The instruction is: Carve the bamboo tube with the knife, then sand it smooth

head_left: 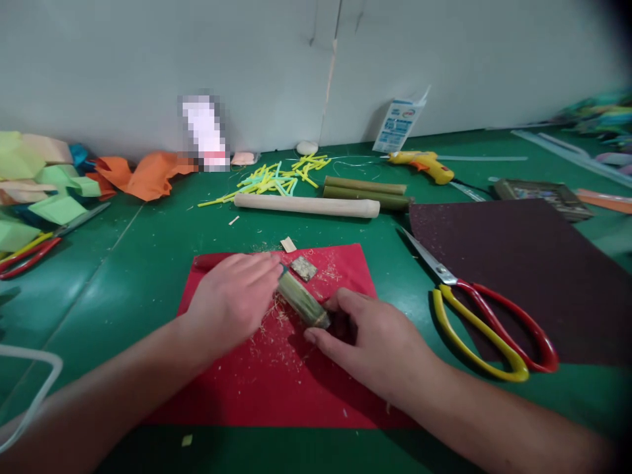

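Note:
A short green bamboo piece [302, 301] lies slanted on a red sheet [276, 368] strewn with shavings. My right hand [375, 342] is closed round its near end. My left hand [232, 296] is closed at its far end, fingers curled over something with a bit of blue showing; I cannot make out what it is. A small grey square scrap [303, 267] lies just beyond the bamboo.
Red-and-yellow scissors [484, 316] lie on a dark sheet [523, 263] to the right. Behind are a pale wooden rod [306, 205], two green bamboo sticks [365, 191], yellow-green straw bits [276, 174], a yellow glue gun [424, 163], orange paper [143, 172] and folded paper [39, 184] at left.

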{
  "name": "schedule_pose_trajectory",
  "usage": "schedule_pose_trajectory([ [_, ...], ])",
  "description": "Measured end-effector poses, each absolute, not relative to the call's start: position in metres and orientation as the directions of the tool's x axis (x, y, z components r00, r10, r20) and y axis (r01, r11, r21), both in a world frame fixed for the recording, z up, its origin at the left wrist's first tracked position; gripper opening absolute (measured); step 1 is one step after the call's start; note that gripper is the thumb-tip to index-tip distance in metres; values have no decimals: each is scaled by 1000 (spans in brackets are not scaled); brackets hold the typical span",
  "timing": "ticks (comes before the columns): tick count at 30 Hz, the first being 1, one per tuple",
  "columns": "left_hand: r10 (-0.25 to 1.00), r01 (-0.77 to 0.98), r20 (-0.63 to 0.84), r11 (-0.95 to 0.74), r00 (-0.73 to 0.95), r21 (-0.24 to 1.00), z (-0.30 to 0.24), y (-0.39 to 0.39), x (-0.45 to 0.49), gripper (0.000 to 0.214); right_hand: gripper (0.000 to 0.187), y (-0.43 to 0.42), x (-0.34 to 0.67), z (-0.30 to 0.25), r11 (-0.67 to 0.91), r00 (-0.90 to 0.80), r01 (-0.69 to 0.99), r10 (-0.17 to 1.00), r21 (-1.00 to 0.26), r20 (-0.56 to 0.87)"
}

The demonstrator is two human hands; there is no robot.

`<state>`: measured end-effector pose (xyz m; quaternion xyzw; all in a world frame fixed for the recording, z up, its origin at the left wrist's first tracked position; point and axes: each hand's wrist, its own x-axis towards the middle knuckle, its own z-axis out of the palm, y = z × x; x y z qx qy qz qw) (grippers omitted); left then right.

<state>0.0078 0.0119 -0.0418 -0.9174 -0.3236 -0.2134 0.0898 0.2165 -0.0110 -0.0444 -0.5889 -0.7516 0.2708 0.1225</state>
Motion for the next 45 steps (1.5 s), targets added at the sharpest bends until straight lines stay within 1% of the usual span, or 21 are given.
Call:
schedule_pose_trajectory([
  [4,491,530,400,-848,774,16,-41,6,12,31,19,-12,218,-45,178,-287,812,951,-556,-115],
  [8,552,621,450,-784,702,-8,-40,7,13,28,21,-11,218,-46,168,-280,809,953,-564,-118],
  [9,552,621,450,-784,702,-7,-40,7,14,29,20,-11,218,-46,168,-282,809,952,-564,-121],
  [12,500,528,390,-848,774,39,-40,5,15,31,18,-11,218,-46,170,-284,813,951,-558,-125],
  [14,487,506,376,-861,788,53,-41,8,13,30,18,-11,218,-46,163,-278,812,952,-561,-126],
  [15,513,543,388,-839,766,38,-41,10,11,29,20,-11,218,-45,159,-274,810,954,-564,-125],
  [16,536,590,430,-808,727,11,-41,12,10,28,21,-11,218,-45,156,-270,809,955,-567,-124],
  [18,564,630,453,-776,690,7,-41,13,9,28,22,-11,218,-44,154,-266,809,957,-567,-119],
  [22,506,526,379,-849,774,59,-40,8,14,29,19,-11,218,-44,165,-278,799,954,-578,-113],
  [24,510,534,372,-844,776,45,-40,10,13,28,20,-11,217,-44,167,-283,794,953,-585,-112],
  [28,569,643,437,-765,697,-28,-42,17,12,27,21,-9,218,-46,169,-277,793,956,-586,-99],
  [30,558,625,429,-780,711,-21,-43,14,16,29,21,-9,218,-47,175,-285,789,953,-589,-99],
  [34,506,537,356,-843,785,15,-44,6,19,31,20,-10,218,-47,174,-285,792,953,-585,-103],
  [36,531,572,364,-820,765,-4,-43,9,14,30,21,-10,218,-46,159,-275,797,954,-583,-115],
  [39,562,636,436,-771,703,-31,-43,12,8,30,21,-11,218,-44,145,-269,802,954,-579,-134],
  [40,555,630,440,-776,706,-31,-43,11,9,30,20,-11,218,-44,147,-270,804,954,-576,-134],
  [43,506,557,392,-831,768,-19,-43,6,11,32,20,-11,218,-45,168,-282,803,952,-572,-115],
  [45,504,556,388,-831,772,-28,-43,5,10,32,21,-11,219,-46,172,-279,802,954,-572,-105],
])
